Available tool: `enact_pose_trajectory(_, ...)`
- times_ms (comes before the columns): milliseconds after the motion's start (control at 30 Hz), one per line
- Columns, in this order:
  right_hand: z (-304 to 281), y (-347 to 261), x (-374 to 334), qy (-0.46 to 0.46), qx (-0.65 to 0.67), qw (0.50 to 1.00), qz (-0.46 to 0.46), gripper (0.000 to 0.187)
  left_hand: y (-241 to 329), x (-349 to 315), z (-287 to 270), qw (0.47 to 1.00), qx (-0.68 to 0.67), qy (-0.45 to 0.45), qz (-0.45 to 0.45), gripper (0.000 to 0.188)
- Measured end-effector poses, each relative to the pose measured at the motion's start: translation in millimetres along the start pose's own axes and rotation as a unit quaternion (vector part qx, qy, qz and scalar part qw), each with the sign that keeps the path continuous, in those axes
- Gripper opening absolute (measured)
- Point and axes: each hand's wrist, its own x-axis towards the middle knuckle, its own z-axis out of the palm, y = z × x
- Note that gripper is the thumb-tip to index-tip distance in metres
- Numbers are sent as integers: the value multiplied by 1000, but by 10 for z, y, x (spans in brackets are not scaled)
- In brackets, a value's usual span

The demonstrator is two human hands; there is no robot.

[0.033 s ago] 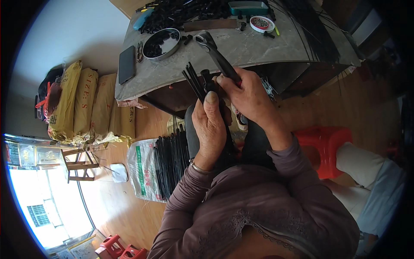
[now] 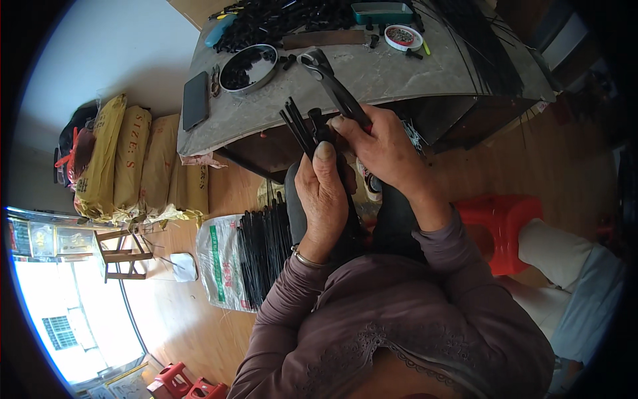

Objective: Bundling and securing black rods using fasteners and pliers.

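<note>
While the left hand (image 2: pixel 325 193) is wrapped around a bunch of thin black rods (image 2: pixel 300 125), thumb pressed flat along them and the other fingers curled behind, the right hand (image 2: pixel 385 149) grips the dark handles of a pair of pliers (image 2: pixel 332 83) with its fingers folded tight around them. Both hands sit just above the middle of the frame, touching each other. The rods fan up and left from the left fist; the pliers point toward the upper centre, their head lying over the edge of the grey table (image 2: pixel 412 73). On that table, upper left, stand a round metal bowl (image 2: pixel 247 68) of small black pieces and, left of it, a dark phone (image 2: pixel 195 100). Lower left of the hands, a white sack (image 2: pixel 222 263) on the floor holds more black rods. A red stool (image 2: pixel 498 226) is at the right.
</note>
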Motion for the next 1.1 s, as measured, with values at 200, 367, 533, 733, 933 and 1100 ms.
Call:
enact_pose_trajectory(200,-72,88,55,-91,198,970,109,26,-5,65,-18,999,-28,-20,-14,55)
enact_pose_trajectory(367,3,373,-95,-100,319,925,180,25,-109,111,-56,998,-55,0,-24,58)
enact_pose_trajectory(533,75,217,-189,-107,283,943,137,25,-140,146,-84,998,-51,7,-41,58)
enact_pose_trajectory(733,89,249,-186,-117,256,956,86,27,-115,150,-92,999,-25,-19,-40,57)
enact_pose_trajectory(933,153,265,-167,-99,294,948,77,29,-44,155,-73,998,-11,-24,-50,62)
enact_pose_trajectory(1100,156,240,-163,-105,271,953,83,28,-73,155,-111,998,-29,-25,-40,60)
